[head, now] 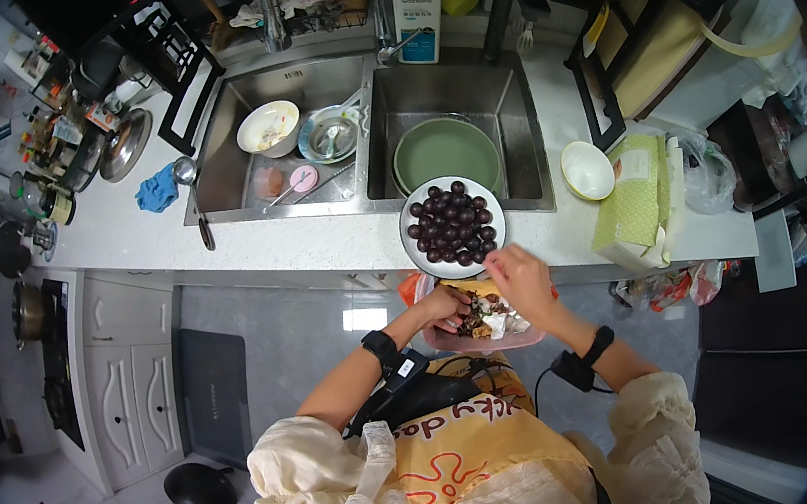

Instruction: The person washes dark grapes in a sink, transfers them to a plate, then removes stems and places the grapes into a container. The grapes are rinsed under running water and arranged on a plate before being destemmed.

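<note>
A white plate (415,256) heaped with dark grapes (450,223) stands at the counter's front edge, partly over the right sink basin. My right hand (520,279) is at the plate's lower right rim, its fingertips together beside the grapes; whether it pinches something cannot be told. Below the plate, my left hand (448,307) reaches into the near left part of a pink waste bin (486,342), over brown scraps and crumpled white bits. What its fingers touch is hidden. A green round basin (446,152) sits in the sink behind the plate.
The left sink basin holds a white bowl (269,130) and a blue-rimmed bowl (330,134). A ladle (200,209) and a blue cloth (158,189) lie left of it. To the right stand an empty bowl (588,170) and a green package (634,193). A faucet (273,11) rises behind.
</note>
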The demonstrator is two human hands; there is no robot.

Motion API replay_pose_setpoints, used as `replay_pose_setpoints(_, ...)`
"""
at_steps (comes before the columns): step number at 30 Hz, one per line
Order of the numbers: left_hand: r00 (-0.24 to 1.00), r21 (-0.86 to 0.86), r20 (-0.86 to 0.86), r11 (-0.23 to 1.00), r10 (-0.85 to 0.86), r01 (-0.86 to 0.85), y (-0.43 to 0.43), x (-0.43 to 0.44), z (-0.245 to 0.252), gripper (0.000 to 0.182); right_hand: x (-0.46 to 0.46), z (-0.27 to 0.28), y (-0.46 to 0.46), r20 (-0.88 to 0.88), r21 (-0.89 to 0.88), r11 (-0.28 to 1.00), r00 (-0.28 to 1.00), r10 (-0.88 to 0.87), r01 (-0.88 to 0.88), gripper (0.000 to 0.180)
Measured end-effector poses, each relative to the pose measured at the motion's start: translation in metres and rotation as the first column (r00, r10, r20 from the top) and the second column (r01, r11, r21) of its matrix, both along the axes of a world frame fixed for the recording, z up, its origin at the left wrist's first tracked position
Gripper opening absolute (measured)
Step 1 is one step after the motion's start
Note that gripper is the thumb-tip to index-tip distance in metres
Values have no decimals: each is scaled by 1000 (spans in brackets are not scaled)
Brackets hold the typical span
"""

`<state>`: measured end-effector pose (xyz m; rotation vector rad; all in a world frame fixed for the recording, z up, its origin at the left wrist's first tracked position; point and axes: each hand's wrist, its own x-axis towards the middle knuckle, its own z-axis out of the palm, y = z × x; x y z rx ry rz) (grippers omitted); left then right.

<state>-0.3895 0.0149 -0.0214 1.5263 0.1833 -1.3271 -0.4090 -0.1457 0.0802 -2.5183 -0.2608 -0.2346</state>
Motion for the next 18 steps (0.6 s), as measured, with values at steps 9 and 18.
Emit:
replay_pose_setpoints(9,1000,-72,6,997,-25,25,2,4,-4,27,52,10,29,-90,-404,911,987,-132,85,32)
replay_pose_setpoints(18,998,-100,-4,993,-64,63,4,1,6,24,56,6,26,-179,-364,923,963,-200,124,28)
